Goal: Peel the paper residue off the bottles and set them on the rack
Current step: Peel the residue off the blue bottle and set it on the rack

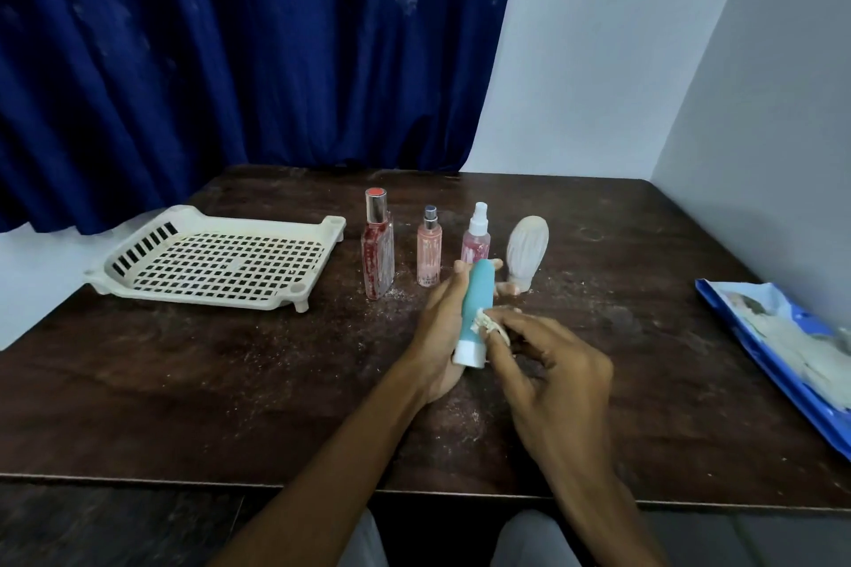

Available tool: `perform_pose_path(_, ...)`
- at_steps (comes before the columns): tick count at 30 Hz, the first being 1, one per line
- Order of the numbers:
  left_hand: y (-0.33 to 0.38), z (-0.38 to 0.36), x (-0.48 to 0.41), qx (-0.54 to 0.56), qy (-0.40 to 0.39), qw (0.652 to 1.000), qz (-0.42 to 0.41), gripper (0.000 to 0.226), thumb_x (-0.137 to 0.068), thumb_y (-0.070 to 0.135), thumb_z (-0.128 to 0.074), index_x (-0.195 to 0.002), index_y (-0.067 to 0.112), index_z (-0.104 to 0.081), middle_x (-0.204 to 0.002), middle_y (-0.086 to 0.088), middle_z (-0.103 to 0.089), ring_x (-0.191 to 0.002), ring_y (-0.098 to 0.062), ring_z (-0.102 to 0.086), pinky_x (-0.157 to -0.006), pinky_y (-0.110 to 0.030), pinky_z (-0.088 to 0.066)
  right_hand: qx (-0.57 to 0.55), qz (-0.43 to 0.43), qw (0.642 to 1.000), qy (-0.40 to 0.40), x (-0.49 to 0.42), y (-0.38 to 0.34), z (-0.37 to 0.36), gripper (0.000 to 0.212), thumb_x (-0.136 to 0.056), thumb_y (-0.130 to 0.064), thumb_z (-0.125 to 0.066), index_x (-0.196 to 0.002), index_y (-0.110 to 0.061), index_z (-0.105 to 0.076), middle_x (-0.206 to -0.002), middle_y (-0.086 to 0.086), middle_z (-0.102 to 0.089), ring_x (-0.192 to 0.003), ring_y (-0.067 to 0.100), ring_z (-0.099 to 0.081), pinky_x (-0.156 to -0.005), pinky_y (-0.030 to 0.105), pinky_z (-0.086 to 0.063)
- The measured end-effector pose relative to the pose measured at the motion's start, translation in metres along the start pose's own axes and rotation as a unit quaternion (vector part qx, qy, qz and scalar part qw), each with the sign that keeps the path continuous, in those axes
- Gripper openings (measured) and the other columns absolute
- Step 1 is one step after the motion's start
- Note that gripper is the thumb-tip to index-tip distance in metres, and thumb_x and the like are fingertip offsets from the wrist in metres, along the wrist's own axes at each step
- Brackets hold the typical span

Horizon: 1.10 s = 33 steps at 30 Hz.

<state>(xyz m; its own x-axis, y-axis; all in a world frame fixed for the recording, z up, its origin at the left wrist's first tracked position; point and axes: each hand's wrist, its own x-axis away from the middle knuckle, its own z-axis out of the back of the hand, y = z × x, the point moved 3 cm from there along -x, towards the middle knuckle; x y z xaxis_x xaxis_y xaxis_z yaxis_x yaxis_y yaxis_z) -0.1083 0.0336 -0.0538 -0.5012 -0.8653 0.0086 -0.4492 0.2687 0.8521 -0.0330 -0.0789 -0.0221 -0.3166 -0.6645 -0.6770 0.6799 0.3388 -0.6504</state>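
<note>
The right hand (552,364) is closest. Its fingers (520,320) pinch a scrap of paper residue (488,323) on the side of the blue-green bottle (479,295). The left hand (437,327) holds that bottle from behind, with its fingers curled round it. The bottle's white cap points back at the person. The bottle is held over the middle of the surface (230,382).

To do this step well, I think the left hand should hold tight so the bottle does not spin. The right hand should pull the paper slowly, low along the bottle, so it comes off in one bit and does not tear.

Just behind the hands, four more bottles stand in a row: a red bottle (378,253), a pink bottle (429,251), a spray bottle (476,235) and a white bottle (527,249). They are near, so a big pull could knock them over. The rack (193,291) sits far to the left, and no bottle stands on it yet. The way to it looks open. A blue packet (783,336) lies at the right edge.
</note>
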Motion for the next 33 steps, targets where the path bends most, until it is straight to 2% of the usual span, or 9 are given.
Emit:
perform_pose_path(4, -0.002, -0.006, 0.005, -0.032, -0.027, 0.999, 0.014, 0.062, -0.091, 0.055, -0.043, -0.126, 0.007, -0.059, -0.100, -0.013, -0.064, -0.083, -0.020, -0.062, -0.077, -0.033, -0.051, 0.001, 0.011, 1.000, 0.011, -0.003, -0.002, 0.002, 0.021, -0.083, -0.009, -0.077, -0.102, -0.018, -0.078, -0.095, -0.014, -0.071, -0.084, -0.006, -0.067, -0.075, 0.008, -0.049)
perform_pose_path(12, -0.002, -0.007, 0.008, -0.044, -0.020, 0.999, 0.015, 0.082, -0.082, 0.075, -0.041, -0.134, 0.014, -0.059, -0.125, -0.018, -0.064, -0.114, -0.026, -0.061, -0.101, -0.039, -0.047, 0.018, 0.043, 0.999, 0.008, -0.014, -0.004, -0.002, 0.021, -0.084, -0.007, -0.076, -0.103, -0.016, -0.077, -0.095, -0.007, -0.074, -0.084, 0.001, -0.068, -0.072, 0.021, -0.055)
perform_pose_path(14, -0.003, -0.008, 0.008, -0.036, -0.013, 0.999, 0.015, 0.074, -0.090, 0.072, -0.033, -0.127, 0.018, -0.065, -0.125, -0.019, -0.064, -0.111, -0.034, -0.059, -0.095, -0.043, -0.047, 0.019, 0.043, 0.999, 0.014, -0.020, -0.007, -0.001, 0.020, -0.085, -0.008, -0.076, -0.103, -0.016, -0.077, -0.093, -0.008, -0.073, -0.082, 0.001, -0.068, -0.073, 0.018, -0.054)
perform_pose_path(16, -0.005, -0.008, 0.006, -0.042, -0.029, 0.999, 0.012, 0.069, -0.092, 0.072, -0.028, -0.119, 0.024, -0.070, -0.111, -0.020, -0.065, -0.097, -0.037, -0.058, -0.077, -0.041, -0.048, -0.008, 0.012, 0.999, 0.030, -0.026, -0.009, 0.002, 0.017, -0.086, -0.011, -0.075, -0.102, -0.017, -0.077, -0.093, -0.012, -0.073, -0.079, -0.002, -0.069, -0.072, 0.013, -0.054)
perform_pose_path(18, -0.004, -0.006, 0.006, -0.060, -0.033, 0.998, 0.014, 0.071, -0.095, 0.071, -0.023, -0.115, 0.021, -0.069, -0.085, -0.015, -0.066, -0.068, -0.026, -0.062, -0.052, -0.028, -0.048, -0.054, -0.039, 0.996, 0.051, -0.032, -0.006, 0.007, 0.014, -0.088, -0.015, -0.074, -0.101, -0.019, -0.076, -0.089, -0.016, -0.073, -0.074, -0.004, -0.069, -0.068, 0.011, -0.053)
perform_pose_path(20, -0.003, -0.006, 0.007, -0.070, -0.037, 0.997, 0.017, 0.073, -0.096, 0.067, -0.022, -0.117, 0.012, -0.064, -0.072, -0.009, -0.062, -0.052, -0.019, -0.057, -0.040, -0.024, -0.046, -0.056, -0.068, 0.995, 0.056, -0.038, -0.001, 0.011, 0.012, -0.089, -0.020, -0.073, -0.101, -0.019, -0.075, -0.084, -0.016, -0.072, -0.073, -0.005, -0.068, -0.066, 0.010, -0.052)
perform_pose_path(25, -0.002, -0.008, 0.008, -0.050, -0.053, 0.997, -0.002, 0.059, -0.089, 0.056, -0.045, -0.121, 0.009, -0.060, -0.076, -0.010, -0.064, -0.054, -0.021, -0.059, -0.040, -0.026, -0.049, 0.020, -0.041, 0.999, 0.015, -0.046, 0.006, 0.009, 0.026, -0.091, -0.016, -0.069, -0.114, -0.026, -0.072, -0.094, -0.014, -0.071, -0.082, -0.002, -0.067, -0.075, 0.017, -0.055)
perform_pose_path(29, -0.004, -0.007, 0.007, -0.014, -0.044, 0.999, 0.007, 0.063, -0.083, 0.058, -0.056, -0.122, 0.010, -0.060, -0.090, -0.010, -0.068, -0.068, -0.021, -0.066, -0.046, -0.029, -0.052, 0.027, -0.027, 0.999, 0.008, -0.042, 0.011, 0.000, 0.019, -0.091, -0.019, -0.069, -0.108, -0.028, -0.074, -0.094, -0.014, -0.073, -0.080, 0.003, -0.068, -0.073, 0.034, -0.058)
perform_pose_path(33, -0.007, -0.006, 0.005, 0.009, -0.035, 0.999, 0.002, 0.049, -0.093, 0.052, -0.050, -0.115, 0.011, -0.065, -0.094, -0.013, -0.068, -0.068, -0.020, -0.065, -0.046, -0.028, -0.050, 0.014, -0.006, 1.000, 0.011, -0.036, 0.007, -0.002, 0.017, -0.086, -0.017, -0.076, -0.103, -0.020, -0.076, -0.095, -0.012, -0.073, -0.078, 0.000, -0.069, -0.071, 0.029, -0.059)
